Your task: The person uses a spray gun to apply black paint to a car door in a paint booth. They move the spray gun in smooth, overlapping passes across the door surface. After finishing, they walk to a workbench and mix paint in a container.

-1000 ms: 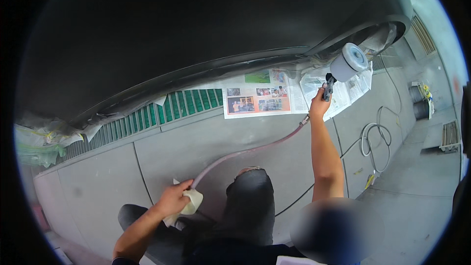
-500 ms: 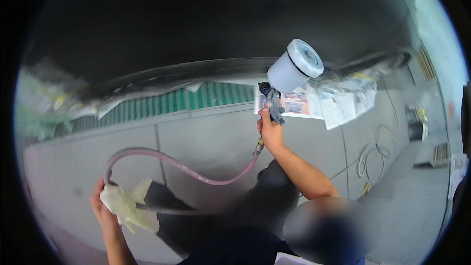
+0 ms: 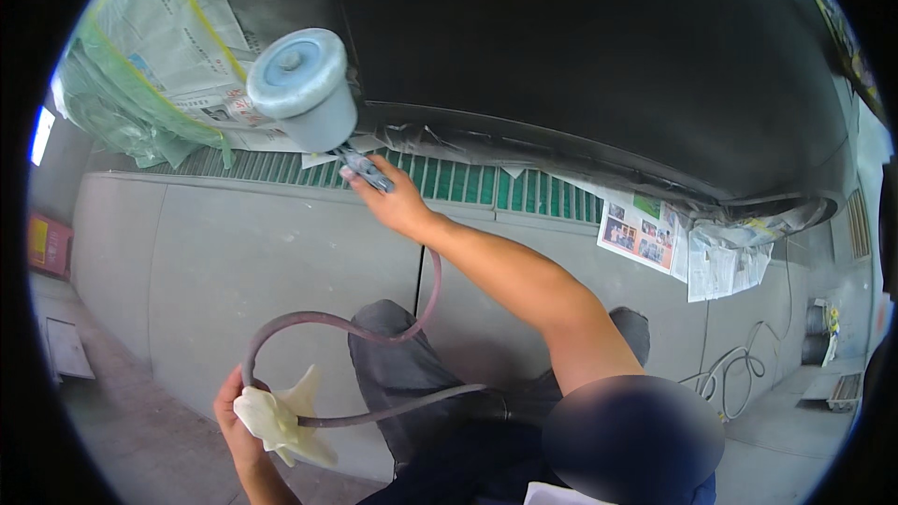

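My right hand is closed around the handle of a grey spray gun. On top of the gun sits a whitish-blue paint cup with a round lid. It is held in front of the left part of a large dark panel; I cannot tell how far off. From the grip a dusty pinkish-grey air hose loops down to my left hand, whose fingers wrap round it together with a crumpled pale yellow cloth. The cloth partly hides those fingers.
Newspaper masking edged with yellow tape and green plastic film borders the panel at left. Beneath it runs a green floor grating. Newspaper sheets hang at right, near a coiled hose on the floor.
My right hand has carried the spray gun leftward along the dark panel, stretching the arm across. The view has shifted left, showing the masked edge. My left hand keeps its hold.
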Tool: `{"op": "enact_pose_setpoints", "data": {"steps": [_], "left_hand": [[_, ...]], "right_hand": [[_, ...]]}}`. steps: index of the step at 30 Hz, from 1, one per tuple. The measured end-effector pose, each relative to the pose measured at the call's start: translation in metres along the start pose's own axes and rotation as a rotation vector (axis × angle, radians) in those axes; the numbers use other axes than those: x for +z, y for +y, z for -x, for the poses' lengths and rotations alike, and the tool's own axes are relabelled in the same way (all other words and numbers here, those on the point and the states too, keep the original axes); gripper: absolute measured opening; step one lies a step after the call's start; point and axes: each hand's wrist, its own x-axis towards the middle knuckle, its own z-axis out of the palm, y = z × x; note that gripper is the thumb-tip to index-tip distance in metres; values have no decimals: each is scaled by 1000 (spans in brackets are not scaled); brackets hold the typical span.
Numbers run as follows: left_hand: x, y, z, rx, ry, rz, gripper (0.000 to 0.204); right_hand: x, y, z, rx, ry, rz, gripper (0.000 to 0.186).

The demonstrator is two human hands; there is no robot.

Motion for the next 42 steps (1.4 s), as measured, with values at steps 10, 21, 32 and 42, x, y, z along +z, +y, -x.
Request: {"op": "enact_pose_setpoints", "data": {"steps": [10, 21, 32, 42], "left_hand": [[98, 42, -23, -93, -286, -123, 39], [365, 39, -33, -30, -917, -581, 46], [522, 8, 47, 327, -1215, -642, 50], [453, 41, 39, -6, -1045, -315, 46]], "right_hand": [[-150, 12, 52, -2, 172, 10, 22], [-462, 41, 286, 336, 652, -4, 25], [-730, 55, 420, 244, 1306, 202, 30], [-671, 55, 356, 131, 1296, 184, 37]]}}
